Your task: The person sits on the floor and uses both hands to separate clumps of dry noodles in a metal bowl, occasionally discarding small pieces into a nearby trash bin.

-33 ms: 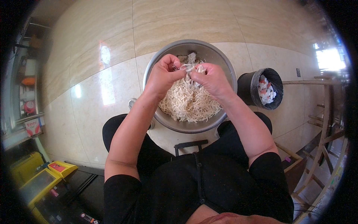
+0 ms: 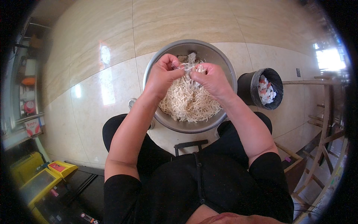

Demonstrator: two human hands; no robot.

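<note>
A wide metal basin [image 2: 229, 74] stands between my knees, holding a heap of thin, pale cream shreds [image 2: 190, 102] whose exact kind I cannot make out. Over its far half, my left hand [image 2: 166, 72] pinches some whitish shreds with thumb and fingers. Close beside it, my right hand [image 2: 210, 76] is closed on a small bunch of the same strands. A few thin strands [image 2: 189, 67] stretch between the two sets of fingertips. Behind them, a greyish-white clump [image 2: 191, 58] rests against the basin's far inner wall.
Right of the basin stands a black bin [image 2: 246, 89] lined with a bag, with white and reddish scraps inside. A wooden rack [image 2: 326, 108] is at the far right. Yellow-framed cases [image 2: 63, 168] lie at lower left. A small black frame [image 2: 191, 145] sits before me on the tiled floor.
The whitish strands between my fingertips have shifted slightly and look a little more spread. Both hands stay in nearly the same place.
</note>
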